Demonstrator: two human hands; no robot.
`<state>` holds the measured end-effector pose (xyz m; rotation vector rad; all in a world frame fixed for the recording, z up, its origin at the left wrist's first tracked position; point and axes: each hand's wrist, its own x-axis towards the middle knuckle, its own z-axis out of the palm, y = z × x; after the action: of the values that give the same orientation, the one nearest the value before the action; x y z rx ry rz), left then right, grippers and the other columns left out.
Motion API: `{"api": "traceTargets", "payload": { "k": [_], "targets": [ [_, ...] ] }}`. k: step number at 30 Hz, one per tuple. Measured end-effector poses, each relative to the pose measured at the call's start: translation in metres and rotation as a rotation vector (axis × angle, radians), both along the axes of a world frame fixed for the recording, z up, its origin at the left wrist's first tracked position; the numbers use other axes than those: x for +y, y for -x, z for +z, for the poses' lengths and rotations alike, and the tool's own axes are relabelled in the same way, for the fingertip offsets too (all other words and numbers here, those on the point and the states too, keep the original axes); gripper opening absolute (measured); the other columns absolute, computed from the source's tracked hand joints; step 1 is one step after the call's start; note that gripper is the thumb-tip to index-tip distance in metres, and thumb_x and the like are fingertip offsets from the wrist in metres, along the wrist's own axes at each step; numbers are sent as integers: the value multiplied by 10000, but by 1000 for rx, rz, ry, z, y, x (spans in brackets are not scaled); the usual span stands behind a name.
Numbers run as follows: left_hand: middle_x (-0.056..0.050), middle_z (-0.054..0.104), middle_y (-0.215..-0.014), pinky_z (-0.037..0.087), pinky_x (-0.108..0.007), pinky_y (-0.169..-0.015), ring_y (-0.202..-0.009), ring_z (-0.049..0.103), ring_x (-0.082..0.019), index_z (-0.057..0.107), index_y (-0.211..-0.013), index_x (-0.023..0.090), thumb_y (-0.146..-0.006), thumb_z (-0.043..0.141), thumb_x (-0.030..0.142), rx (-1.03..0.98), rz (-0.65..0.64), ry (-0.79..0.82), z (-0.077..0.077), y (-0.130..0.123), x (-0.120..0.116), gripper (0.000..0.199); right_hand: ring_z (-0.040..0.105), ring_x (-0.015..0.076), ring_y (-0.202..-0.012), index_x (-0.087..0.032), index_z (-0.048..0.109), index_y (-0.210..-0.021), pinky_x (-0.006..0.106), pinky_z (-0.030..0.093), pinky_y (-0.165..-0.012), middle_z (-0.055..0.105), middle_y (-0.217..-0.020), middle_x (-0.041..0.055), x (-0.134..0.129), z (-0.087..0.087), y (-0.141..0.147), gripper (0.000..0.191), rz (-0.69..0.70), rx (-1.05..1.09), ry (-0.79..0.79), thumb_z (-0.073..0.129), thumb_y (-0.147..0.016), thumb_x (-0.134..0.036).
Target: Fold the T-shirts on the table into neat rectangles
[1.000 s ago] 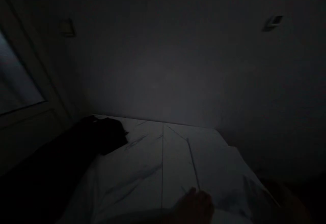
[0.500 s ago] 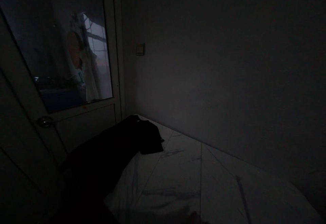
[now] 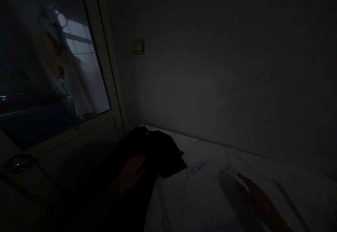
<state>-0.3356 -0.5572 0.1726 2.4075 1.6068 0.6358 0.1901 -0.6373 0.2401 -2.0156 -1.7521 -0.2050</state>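
Note:
A black T-shirt point(image 3: 160, 151) lies spread on a white marble-patterned surface point(image 3: 200, 197), its collar toward the wall and a short sleeve out to the right. My left hand point(image 3: 131, 172) is over the body of the shirt with its fingers stretched out and nothing seen in it. Whether it touches the cloth is too dark to tell. To the right of the shirt, my right hand point(image 3: 254, 197) hovers above the bare marble, thumb and fingers apart, its shadow on the surface beside it.
A grey wall point(image 3: 210, 84) rises behind the surface and carries a light switch point(image 3: 138, 46). On the left stands a door with a glass pane point(image 3: 86, 66) and a round metal knob point(image 3: 18, 163). The room is very dark.
Both my hands have come into view, the left over the shirt and the right above the marble. My view has shifted, so the shirt sits lower and farther right.

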Motion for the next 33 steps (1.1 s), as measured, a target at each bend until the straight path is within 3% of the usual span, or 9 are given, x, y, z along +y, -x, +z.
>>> {"api": "traceTargets", "payload": {
  "k": [4,7,10,14,19,25,29,31,33],
  "targets": [
    [-152,464,-1558,341,-639,-1170,-1457,396,-388,530,-1469,228,-992,408,452,152,65,-8,-36,1,53,542,673,296,-1170,-155,682,-1235,454,518,-1031,705,-1269,170,107,-12,142,512,346,108,232,355,-963,-440],
    [-132,467,-1559,362,-610,-1170,-1450,418,-354,526,-1473,258,-998,420,483,153,68,-40,-74,5,65,537,646,269,-1205,-141,665,-1257,403,478,-1063,699,-1290,133,190,-16,230,426,427,79,246,438,-987,-380],
    [-124,452,-1569,337,-630,-1175,-1463,397,-354,505,-1490,269,-996,440,489,127,70,-98,-98,8,69,544,644,252,-1180,-188,678,-1224,398,481,-1030,708,-1262,100,261,-28,283,353,365,-4,291,482,-1000,-378],
    [-118,441,-1576,321,-657,-1163,-1464,391,-367,475,-1510,278,-992,446,500,118,71,-59,-104,6,71,564,660,255,-1098,-184,694,-1164,406,495,-963,727,-1176,119,313,-50,313,289,236,-77,342,551,-981,-356],
    [-108,428,-1586,302,-647,-1172,-1471,380,-362,458,-1520,296,-985,456,491,127,81,23,-95,4,71,570,623,256,-1121,-195,685,-1139,387,448,-969,708,-1178,131,319,-60,325,267,217,-141,271,454,-1015,-245],
    [-117,462,-1572,285,-644,-1188,-1468,390,-348,468,-1513,272,-979,464,457,12,69,28,-95,3,71,565,677,249,-1006,-138,610,-1228,323,483,-844,732,-1118,143,291,-54,347,305,326,-167,294,397,-1046,-261],
    [-156,452,-1567,416,-510,-1158,-1448,429,-276,284,-1595,201,-988,397,253,-234,273,-159,-90,22,79,620,714,222,-962,-188,624,-1250,290,514,-802,749,-1123,96,239,-59,369,300,683,-245,390,444,-1011,-213],
    [-173,373,-1609,397,-524,-1173,-1502,332,-297,182,-1622,199,-934,410,129,-263,389,-272,-77,41,86,729,723,221,-918,-196,633,-1245,297,535,-769,756,-1101,91,205,-62,377,308,872,-341,406,473,-983,-177],
    [-157,306,-1649,345,-568,-1193,-1542,214,-338,213,-1619,233,-850,450,37,-167,367,-299,-59,62,95,828,724,216,-867,-212,653,-1196,297,547,-716,767,-1055,74,171,-61,381,274,1006,-411,358,495,-975,-176]
  ]
}}
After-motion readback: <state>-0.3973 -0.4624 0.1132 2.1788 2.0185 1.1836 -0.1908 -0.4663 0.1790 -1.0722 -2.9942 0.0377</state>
